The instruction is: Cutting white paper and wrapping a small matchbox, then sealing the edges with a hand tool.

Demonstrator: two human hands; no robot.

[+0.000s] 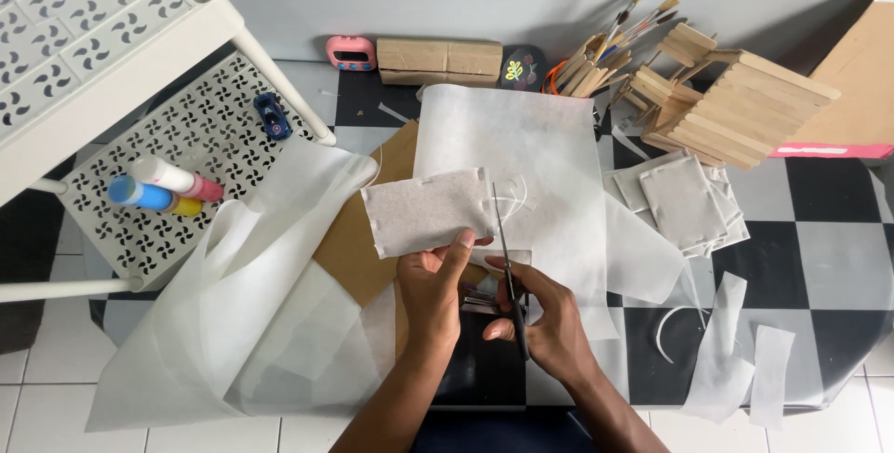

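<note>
Looking down from the head camera, the left hand (430, 283) pinches the lower edge of a grey-brown rectangular sheet (426, 214) wrapped in white tissue, lifting it above a brown cardboard piece (352, 239) and spread white tissue paper (521, 146) on the checkered floor. The right hand (545, 311) is closed through the handles of a pair of scissors (507, 267), whose thin blades point upward along the sheet's right edge, close to loose white tissue tabs. Judging from this, the blades sit very near the left thumb, so a slip could nick it, and a wandering cut could bite into the sheet itself or tear the flimsy tissue unevenly. A stack of similar wrapped sheets (684, 202) lies to the right, below a craft-stick structure (736, 99).
</note>
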